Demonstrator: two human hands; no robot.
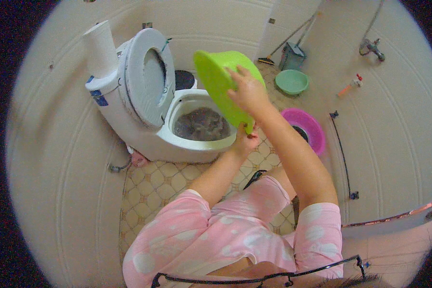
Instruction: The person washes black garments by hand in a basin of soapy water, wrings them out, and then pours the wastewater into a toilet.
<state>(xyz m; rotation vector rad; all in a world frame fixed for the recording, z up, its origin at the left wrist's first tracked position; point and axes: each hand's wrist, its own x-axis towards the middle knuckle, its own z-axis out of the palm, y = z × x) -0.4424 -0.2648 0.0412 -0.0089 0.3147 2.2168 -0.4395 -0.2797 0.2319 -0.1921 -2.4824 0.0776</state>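
A lime-green plastic basin (216, 77) is tipped on its side above the front of a white toilet bowl (187, 145). My left hand (247, 138) grips its lower rim, thumb on the near face. My right hand (250, 90) supports the basin from its outer side, with fingers spread over the base. The basin's inside faces away from me and is hidden. Murky grey water (201, 124) with pale streaks fills the bowl below. The toilet seat and lid (147, 77) are raised against the tank.
A white cylinder (100, 50) stands on the tank. Behind the bowl is a dark-topped bin (184, 80). At right are a pale green basin (291, 82), pink basin (315, 133), grey dustpan (292, 55) and long-handled broom (267, 60). The wall carries a shower tap (372, 49) and a bar (341, 151).
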